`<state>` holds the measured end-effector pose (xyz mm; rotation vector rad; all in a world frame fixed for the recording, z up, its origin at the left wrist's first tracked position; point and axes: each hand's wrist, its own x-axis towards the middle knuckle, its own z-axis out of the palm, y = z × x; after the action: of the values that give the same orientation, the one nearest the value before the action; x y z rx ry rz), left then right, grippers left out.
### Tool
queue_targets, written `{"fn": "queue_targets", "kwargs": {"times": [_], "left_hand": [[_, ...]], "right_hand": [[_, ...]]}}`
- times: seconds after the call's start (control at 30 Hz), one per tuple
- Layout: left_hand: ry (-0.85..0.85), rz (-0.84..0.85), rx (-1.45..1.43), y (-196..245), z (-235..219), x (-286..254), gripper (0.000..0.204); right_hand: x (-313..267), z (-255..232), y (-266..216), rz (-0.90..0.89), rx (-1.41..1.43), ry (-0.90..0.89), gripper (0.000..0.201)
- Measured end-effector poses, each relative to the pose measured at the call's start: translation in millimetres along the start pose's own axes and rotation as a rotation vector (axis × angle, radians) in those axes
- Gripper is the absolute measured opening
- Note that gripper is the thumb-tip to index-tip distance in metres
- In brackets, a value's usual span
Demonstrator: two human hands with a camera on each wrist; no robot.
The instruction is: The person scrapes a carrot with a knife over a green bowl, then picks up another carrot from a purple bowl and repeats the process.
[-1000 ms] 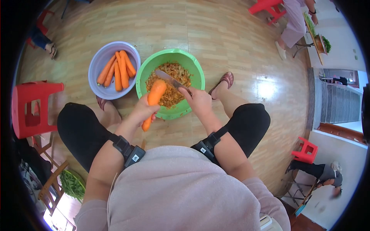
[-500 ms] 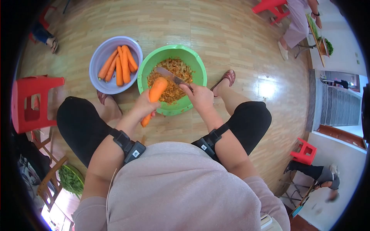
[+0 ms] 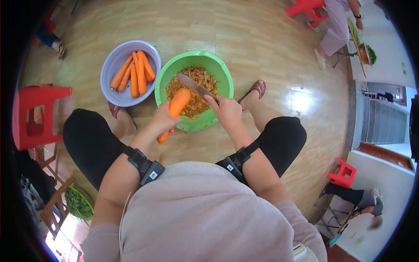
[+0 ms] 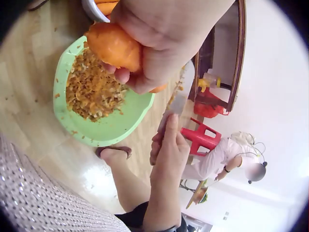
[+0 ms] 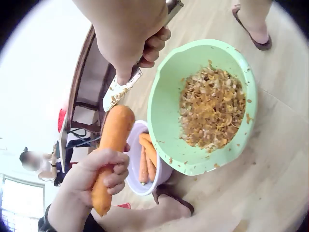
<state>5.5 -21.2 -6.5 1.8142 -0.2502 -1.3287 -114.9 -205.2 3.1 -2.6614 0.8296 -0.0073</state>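
The left hand [image 3: 163,118] grips a large peeled-looking carrot [image 3: 179,101] around its middle, the thick end tilted up toward the bowl. In the right hand [image 3: 228,112] is the handle of a knife [image 3: 192,84]; bits of food stick to its blade [image 5: 116,94] in the right wrist view. Blade and carrot are close, and whether they touch I cannot tell. Below both hands, the green bowl [image 3: 222,70] holds chopped orange and pale pieces [image 5: 212,108]. Beside it, a lavender basin [image 3: 106,74] contains several whole carrots [image 3: 142,76].
Red stools stand at the left [image 3: 37,115], upper right [image 3: 305,6] and lower right [image 3: 342,173]. Two other people [image 3: 338,26] [image 3: 369,198] are by tables on the right. A basket of greens [image 3: 78,204] is at lower left. The seated person's knees flank the bowl.
Over the last second, bowl and basin shift slightly upward in the head view. Both hands keep their grips on carrot and knife; the carrot's thick end stays near the blade.
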Motion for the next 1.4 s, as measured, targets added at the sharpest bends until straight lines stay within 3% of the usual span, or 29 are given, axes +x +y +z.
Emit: {"fn": "queue_targets", "kwargs": {"times": [0.07,0.13,0.27,0.33,0.53,0.63,0.77,0.87,1.07,1.13,1.4], "left_hand": [[0.050,-0.011,0.071,0.7,-2.0,-1.4,0.039],[0.050,-0.025,0.103,-1.0,-3.1,1.4,0.037],[0.054,-0.005,0.139,-9.6,-3.4,5.4,0.031],[0.039,-0.037,0.142,-4.7,-3.1,1.0,0.032],[0.034,-0.052,0.161,-1.2,-4.2,1.4,0.032],[0.032,-0.057,0.188,0.0,-3.5,0.2,0.031],[0.090,-0.049,0.270,-4.4,-1.7,3.9,0.032],[0.094,-0.059,0.245,-9.6,-2.3,6.9,0.033],[0.078,-0.057,0.273,-7.3,-3.7,6.1,0.034],[0.067,-0.053,0.259,-7.1,-2.5,5.8,0.034],[0.030,-0.030,0.236,-4.6,-4.5,3.7,0.033]], "right_hand": [[-4.8,-2.2,-12.6,0.007,0.009,-0.006,0.050],[-12.2,-1.3,-22.2,-0.149,0.164,0.005,0.049],[-14.7,2.1,-27.5,-0.180,0.056,-0.097,0.047],[-7.2,7.0,-15.9,-0.077,0.085,-0.032,0.045],[-7.6,2.8,-14.8,-0.071,0.019,-0.038,0.045],[-14.4,5.1,-23.0,-0.185,0.102,-0.029,0.045],[-15.3,7.9,-23.2,-0.197,0.070,-0.079,0.046],[-8.5,16.3,-7.3,-0.075,0.048,-0.045,0.046],[-13.3,3.0,-20.6,-0.129,0.050,-0.051,0.046],[-16.6,3.0,-28.0,-0.231,0.060,-0.065,0.046],[-4.1,12.7,1.7,-0.026,-0.009,-0.055,0.046]]}}
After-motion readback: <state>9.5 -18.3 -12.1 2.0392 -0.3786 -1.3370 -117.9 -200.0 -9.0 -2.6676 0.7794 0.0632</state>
